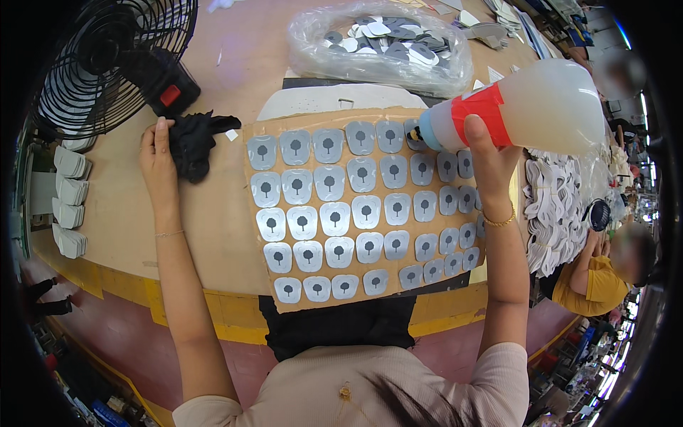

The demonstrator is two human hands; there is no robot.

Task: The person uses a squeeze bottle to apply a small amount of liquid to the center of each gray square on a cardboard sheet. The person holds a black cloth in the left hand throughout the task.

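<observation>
My right hand is wrapped around a translucent squeeze bottle banded with red tape. The bottle lies tilted, its blue-collared nozzle pointing left and down over the upper rows of pieces. Below it, a sheet of cardboard carries several rows of grey rounded pieces, each with a dark tree print. Many of these look glossy. At the left, my left hand rests on the table with fingers curled at the edge of a bunched black cloth, apparently gripping it.
A black fan stands at the far left, above stacks of white pieces. Behind the cardboard lies a clear plastic bag of grey and white pieces. Bundled white pieces sit at the right, near a person in yellow.
</observation>
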